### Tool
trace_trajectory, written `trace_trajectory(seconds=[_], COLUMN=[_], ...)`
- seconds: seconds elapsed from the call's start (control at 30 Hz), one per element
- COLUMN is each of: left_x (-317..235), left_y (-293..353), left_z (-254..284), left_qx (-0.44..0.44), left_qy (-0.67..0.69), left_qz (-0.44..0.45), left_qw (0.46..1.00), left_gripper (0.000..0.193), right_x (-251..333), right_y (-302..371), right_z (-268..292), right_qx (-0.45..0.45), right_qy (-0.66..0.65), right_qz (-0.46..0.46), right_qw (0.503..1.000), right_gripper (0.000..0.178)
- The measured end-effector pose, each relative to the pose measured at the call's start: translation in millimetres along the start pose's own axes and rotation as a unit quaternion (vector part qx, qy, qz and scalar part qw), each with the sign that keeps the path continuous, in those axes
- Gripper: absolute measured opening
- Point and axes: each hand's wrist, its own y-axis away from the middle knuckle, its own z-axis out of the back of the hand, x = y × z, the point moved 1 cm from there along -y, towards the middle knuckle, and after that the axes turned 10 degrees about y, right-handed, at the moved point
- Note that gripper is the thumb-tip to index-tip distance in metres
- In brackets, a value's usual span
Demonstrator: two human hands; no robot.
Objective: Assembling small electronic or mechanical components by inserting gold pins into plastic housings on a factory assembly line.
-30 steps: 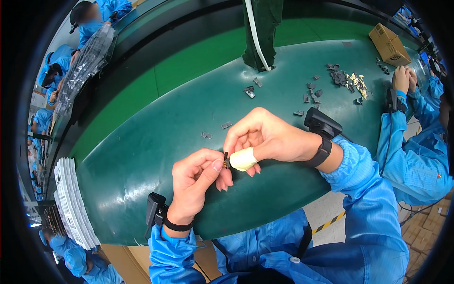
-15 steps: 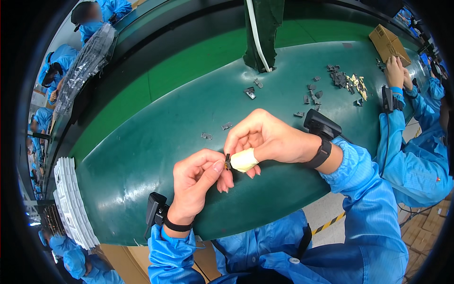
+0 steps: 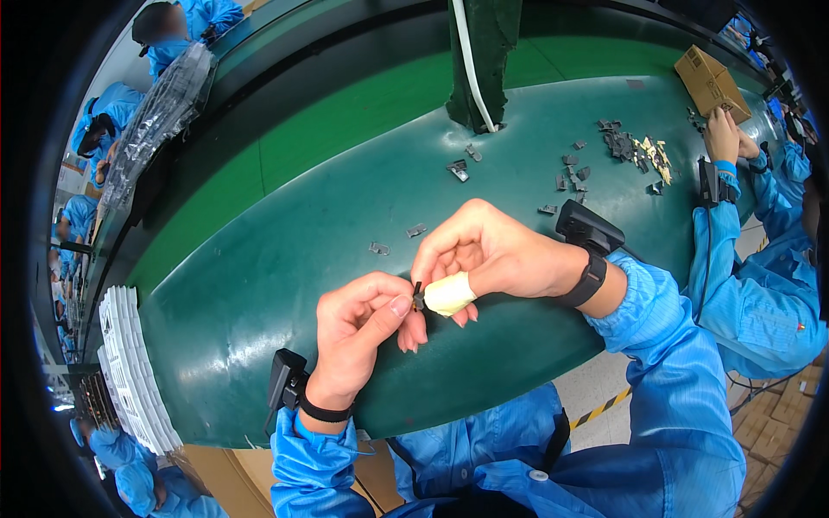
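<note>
Between my two hands is a small black plastic part (image 3: 419, 296), raised over the green tabletop (image 3: 250, 293). My left hand (image 3: 358, 324) pinches it from the left with thumb and fingertips. From the other side my right hand (image 3: 484, 255) grips it too, its thumb covered by a pale yellow finger cot (image 3: 450, 293). The fingers hide most of the part. Two similar dark clips, a nearer one (image 3: 379, 249) and another clip (image 3: 416, 230), lie just beyond my hands.
A heap of black parts (image 3: 618, 145) lies beside cream-coloured scraps (image 3: 654, 155) at the far right. A co-worker's hands (image 3: 724, 138) touch a cardboard box (image 3: 710, 82). White stacked trays (image 3: 129, 371) stand at the left edge. A green post (image 3: 484, 65) rises behind the table.
Hardly anything differs. The black part between my fingertips has turned slightly, and both hands keep their place. At the far right, the co-worker's hands have shifted a little by the box.
</note>
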Motion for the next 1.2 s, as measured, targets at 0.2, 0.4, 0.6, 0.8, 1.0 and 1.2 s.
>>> trace_trajectory(seconds=[0.2, 0.4, 0.6, 0.8, 1.0, 1.2], left_x=[1.3, -0.6, 1.5, 2.2, 0.6, -1.6], left_y=[0.1, 1.2, 0.5, 1.9, -0.7, -0.4], left_z=[0.1, -2.3, -5.5, -4.3, -3.8, -4.9], left_qx=[-0.038, -0.059, -0.150, -0.067, -0.024, -0.048], left_qy=[-0.030, -0.097, -0.179, -0.257, -0.259, -0.116], left_qz=[-0.003, -0.013, -0.156, -0.176, -0.138, -0.097], left_qw=[0.999, 0.993, 0.960, 0.948, 0.956, 0.987], left_gripper=[0.013, 0.011, 0.013, 0.022, 0.020, 0.016], right_x=[-0.1, 0.5, -1.4, -0.7, -0.7, 4.4], right_y=[-2.0, -2.6, -3.6, -3.9, -2.7, -1.0], right_z=[-0.6, -0.1, -0.2, -1.8, -0.7, -0.8], right_qx=[-0.023, -0.024, -0.039, -0.024, -0.019, 0.000], right_qy=[0.034, 0.048, 0.060, 0.083, 0.085, 0.102], right_qz=[-0.014, -0.021, -0.016, -0.030, -0.035, -0.057], right_qw=[0.999, 0.998, 0.997, 0.996, 0.996, 0.993], right_gripper=[0.009, 0.009, 0.010, 0.012, 0.012, 0.014])
